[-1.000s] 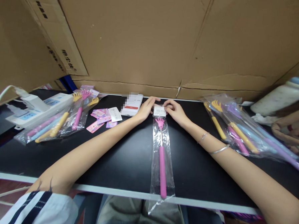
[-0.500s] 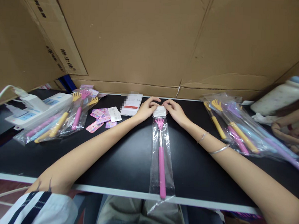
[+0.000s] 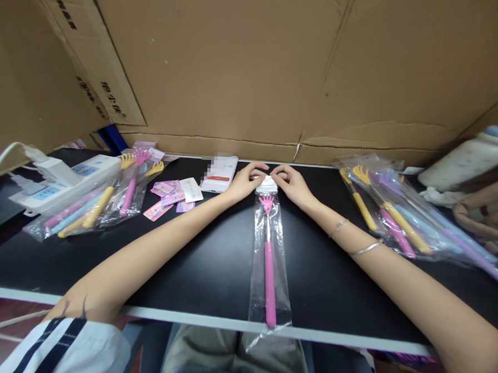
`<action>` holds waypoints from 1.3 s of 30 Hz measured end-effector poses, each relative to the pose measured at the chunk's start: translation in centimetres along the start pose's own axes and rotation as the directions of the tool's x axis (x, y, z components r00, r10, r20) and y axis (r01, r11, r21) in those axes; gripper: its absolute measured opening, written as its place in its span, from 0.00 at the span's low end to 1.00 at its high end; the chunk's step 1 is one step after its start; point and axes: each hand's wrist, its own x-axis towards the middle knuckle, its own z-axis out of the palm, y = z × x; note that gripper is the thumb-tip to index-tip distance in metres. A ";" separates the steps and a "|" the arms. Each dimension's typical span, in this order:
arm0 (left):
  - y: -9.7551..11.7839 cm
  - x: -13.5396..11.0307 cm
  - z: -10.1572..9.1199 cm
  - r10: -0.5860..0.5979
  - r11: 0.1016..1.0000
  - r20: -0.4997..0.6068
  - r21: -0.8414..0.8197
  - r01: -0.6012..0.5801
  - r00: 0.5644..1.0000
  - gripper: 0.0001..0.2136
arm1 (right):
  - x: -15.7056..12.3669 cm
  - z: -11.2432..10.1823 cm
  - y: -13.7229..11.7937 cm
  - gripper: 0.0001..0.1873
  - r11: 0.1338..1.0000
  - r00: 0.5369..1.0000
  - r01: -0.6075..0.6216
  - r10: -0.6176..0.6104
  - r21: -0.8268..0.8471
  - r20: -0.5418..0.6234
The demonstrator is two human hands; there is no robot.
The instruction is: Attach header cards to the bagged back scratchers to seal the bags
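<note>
A pink back scratcher with a hand-shaped head lies lengthwise in a clear plastic bag, whose lower end hangs over the table's front edge. At the bag's far end is a white card or label. My left hand pinches the left corner of that end, its fingers curled. From the other side, my right hand pinches the right corner between thumb and fingertips. The exact contact under the fingertips is partly hidden.
Bagged back scratchers lie at left and right. Small printed cards and a phone are left of my hands. A power strip stands far left, a bottle far right. A cardboard wall rises behind.
The scratcher and the white piece at the bag's far end have shifted very slightly away from me. Both hands stay almost in place at the bag's far corners.
</note>
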 end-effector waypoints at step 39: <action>0.0 0.2 0.0 -0.062 0.998 -0.051 0.010 0.062 0.997 0.06 | 0.1 0.2 0.3 0.11 0.999 0.999 -0.036 0.036 -0.016 0.013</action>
